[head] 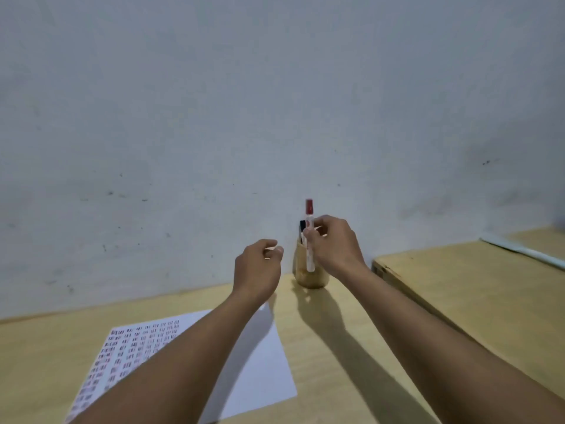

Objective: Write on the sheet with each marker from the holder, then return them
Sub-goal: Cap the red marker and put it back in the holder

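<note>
Right hand pinches one red-capped marker; one black marker in holder.

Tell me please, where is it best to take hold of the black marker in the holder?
Pinch its black cap end from above: only that end shows above the holder rim. It stands upright beside the red marker held in the right hand, so come down from the left.

Holder behind sheet, right; against wall.
</note>
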Tool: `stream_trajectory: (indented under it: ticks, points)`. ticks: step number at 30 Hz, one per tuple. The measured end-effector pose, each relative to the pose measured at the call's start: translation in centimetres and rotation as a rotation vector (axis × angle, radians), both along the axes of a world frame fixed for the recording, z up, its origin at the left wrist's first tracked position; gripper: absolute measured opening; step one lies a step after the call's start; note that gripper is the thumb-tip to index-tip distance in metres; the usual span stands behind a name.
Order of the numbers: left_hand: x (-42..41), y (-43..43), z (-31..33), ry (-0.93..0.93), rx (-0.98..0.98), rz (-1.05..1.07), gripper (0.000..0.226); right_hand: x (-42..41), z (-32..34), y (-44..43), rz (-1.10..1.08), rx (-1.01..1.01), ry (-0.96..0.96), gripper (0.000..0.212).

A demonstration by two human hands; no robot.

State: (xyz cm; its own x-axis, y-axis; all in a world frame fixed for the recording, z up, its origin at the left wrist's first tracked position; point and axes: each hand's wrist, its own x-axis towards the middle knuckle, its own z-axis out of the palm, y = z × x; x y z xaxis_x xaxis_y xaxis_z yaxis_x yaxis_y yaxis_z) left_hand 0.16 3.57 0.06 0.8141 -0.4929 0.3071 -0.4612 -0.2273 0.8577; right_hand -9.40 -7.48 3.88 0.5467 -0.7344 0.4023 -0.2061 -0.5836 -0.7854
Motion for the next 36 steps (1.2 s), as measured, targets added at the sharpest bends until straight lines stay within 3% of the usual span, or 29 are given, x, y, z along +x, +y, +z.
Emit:
stream_trajectory:
  ticks: [3,6,10,14,19,22,27,36]
  points:
    - [0.2,-2.6,-2.0,0.009,0.044,-0.046,0.048,0.3,1.0,-2.4,-0.037,-0.019,-0.104,0.005]
    - [0.6,-4.8,-3.7,0.018,0.081,-0.074,0.067,0.9,1.2,-4.2,-0.056,-0.038,-0.142,0.014]
    - [1.0,-7.0,-4.6,-0.003,0.145,-0.075,0.084,2.3,0.1,-5.8,-0.060,-0.055,-0.041,0.022]
    - [0.6,-7.9,-4.9,-0.011,0.106,-0.104,0.058,3.3,-1.3,-7.3,-0.052,-0.036,0.107,0.023]
    - [0.6,-8.5,-6.3,-0.017,0.072,-0.107,0.046,4.0,-2.9,-8.5,0.040,0.036,0.196,0.014]
    - [1.1,-8.9,-6.9,-0.024,0.071,-0.084,0.047,4.5,-3.0,-9.2,0.070,0.047,0.232,0.013]
    - [1.3,-9.1,-7.3,-0.042,0.037,-0.090,0.057,5.5,-2.7,-10.5,-0.071,-0.072,0.279,0.022]
    - [1.3,-9.0,-7.5,-0.086,0.062,-0.057,0.056,7.0,-3.8,-11.1,-0.128,-0.077,0.379,0.009]
